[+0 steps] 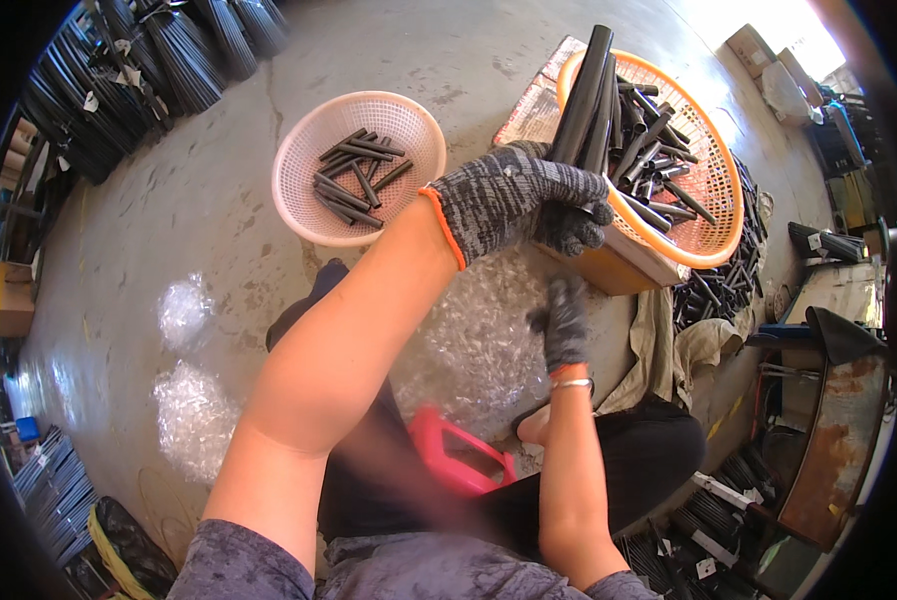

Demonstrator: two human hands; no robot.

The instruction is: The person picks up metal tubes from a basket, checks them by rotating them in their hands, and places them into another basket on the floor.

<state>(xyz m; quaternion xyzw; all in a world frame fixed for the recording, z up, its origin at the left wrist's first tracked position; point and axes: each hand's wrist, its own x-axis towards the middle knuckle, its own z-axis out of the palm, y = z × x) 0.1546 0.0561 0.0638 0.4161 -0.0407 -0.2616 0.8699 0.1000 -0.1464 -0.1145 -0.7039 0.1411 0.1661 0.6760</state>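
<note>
black tubes clenched in the left hand point up and away over the orange basket.

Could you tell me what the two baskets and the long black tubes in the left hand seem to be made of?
The pink basket and the orange basket look like moulded plastic: bright even colour and a fine open mesh. The long black tubes gripped by the left hand look smooth with a dull sheen, likely plastic or rubber, though coated metal cannot be ruled out.
</note>
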